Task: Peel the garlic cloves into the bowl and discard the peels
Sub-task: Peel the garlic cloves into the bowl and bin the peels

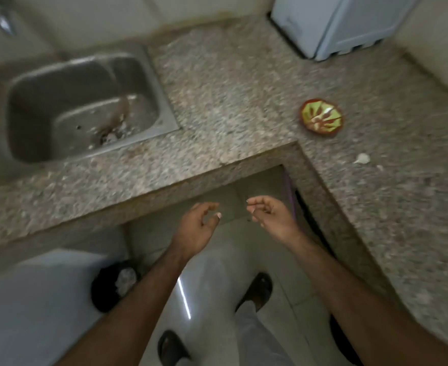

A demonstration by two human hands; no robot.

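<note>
Both hands, left hand [195, 228] and right hand [270, 216], are hanging loosely curled, holding nothing. One garlic clove [362, 158] is lying on the worktop [231, 101] at two o'clock, nearer the right.

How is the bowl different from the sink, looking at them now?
The bowl is small, round and red with a green patterned inside, while the sink is large, rectangular bare metal. The bowl stands on the counter; the sink is set into it. Both hold some pale bits.

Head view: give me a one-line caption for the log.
Both hands, left and right, hover empty over the floor before the counter; bowl and garlic sit to the right.
</note>
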